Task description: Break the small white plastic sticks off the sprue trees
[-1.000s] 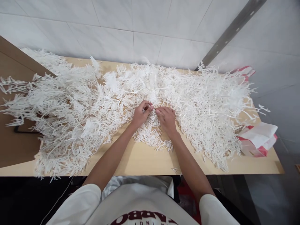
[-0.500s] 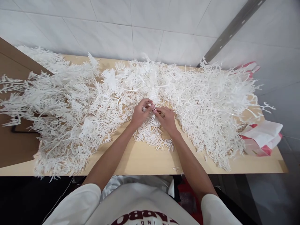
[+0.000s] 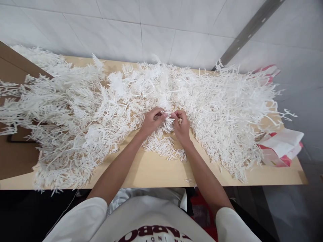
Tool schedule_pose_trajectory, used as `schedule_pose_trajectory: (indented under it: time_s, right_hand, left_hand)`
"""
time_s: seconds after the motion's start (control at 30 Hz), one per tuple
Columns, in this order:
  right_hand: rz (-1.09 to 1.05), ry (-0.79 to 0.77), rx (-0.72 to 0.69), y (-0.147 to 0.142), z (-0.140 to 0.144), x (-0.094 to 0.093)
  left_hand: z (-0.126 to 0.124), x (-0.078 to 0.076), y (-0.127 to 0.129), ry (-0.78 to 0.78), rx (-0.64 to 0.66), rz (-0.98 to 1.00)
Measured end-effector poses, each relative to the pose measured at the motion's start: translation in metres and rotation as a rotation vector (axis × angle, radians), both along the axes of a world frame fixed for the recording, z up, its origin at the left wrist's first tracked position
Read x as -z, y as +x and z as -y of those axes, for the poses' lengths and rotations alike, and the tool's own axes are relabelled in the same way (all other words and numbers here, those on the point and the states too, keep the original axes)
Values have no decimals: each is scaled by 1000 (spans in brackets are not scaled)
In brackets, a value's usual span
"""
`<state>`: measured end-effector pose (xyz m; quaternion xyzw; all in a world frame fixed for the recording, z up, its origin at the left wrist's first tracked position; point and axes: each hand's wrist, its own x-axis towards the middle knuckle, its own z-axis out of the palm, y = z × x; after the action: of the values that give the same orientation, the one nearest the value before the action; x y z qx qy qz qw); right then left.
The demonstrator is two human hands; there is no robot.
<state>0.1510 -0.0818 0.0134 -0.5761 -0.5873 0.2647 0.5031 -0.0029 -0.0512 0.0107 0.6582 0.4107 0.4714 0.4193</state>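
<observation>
Between my two hands stretches a small white branched plastic piece [image 3: 169,114], thin and spiky. My left hand [image 3: 152,121] is closed on its left end, thumb against the fingers. A short gap away, my right hand [image 3: 181,126] pinches its right end with thumb and forefinger. Right below the hands lies a small heap of loose white plastic sprigs [image 3: 163,147] on the table. Beyond and around them spreads a big tangle of the same branched pieces; exactly what each fingertip covers is hidden.
Large piles of white branched pieces cover the left [image 3: 73,117] and right [image 3: 222,117] of the wooden table [image 3: 151,171]. A cardboard box [image 3: 15,154] stands at the left edge. At the right lies a red-and-white plastic bag [image 3: 284,144]. A tiled wall [image 3: 158,40] rises behind.
My right hand has moved slightly right, away from my left, so a gap now shows between the fingertips with the white piece across it. The view has shifted a little.
</observation>
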Motion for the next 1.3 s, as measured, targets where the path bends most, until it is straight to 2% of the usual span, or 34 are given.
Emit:
schedule_pose_trajectory:
  time_s: [0.13,0.2,0.27,0.37,0.63,0.77,1.0,1.17,1.3]
  right_hand:
    - [-68,-12,52,2,-1,1]
    - [-80,-12,58,2,-1,1]
    - [-70,0,47,3,-1,1]
    - [-29,33,-5,3,0,0]
    - [93,-51,-215,6,-3,-3]
    - [88,-66,-263,8,-4,0]
    - [130,-130,-368,7,-3,0]
    - [14,-138,-309,4,-3,1]
    - [23,-36,-163,3,-2,1]
  left_hand:
    - [2,3,1,-135,79,-3]
    - [2,4,1,-101,62,-34]
    - [0,4,1,8,25,-68]
    - [-2,5,0,122,-42,-47]
    - [-3,11,-1,166,-146,-5]
    - [-2,11,-1,165,-198,-7]
    - [2,4,1,83,-164,50]
    - [1,8,5,-34,-216,204]
    - [1,11,4,-127,-93,138]
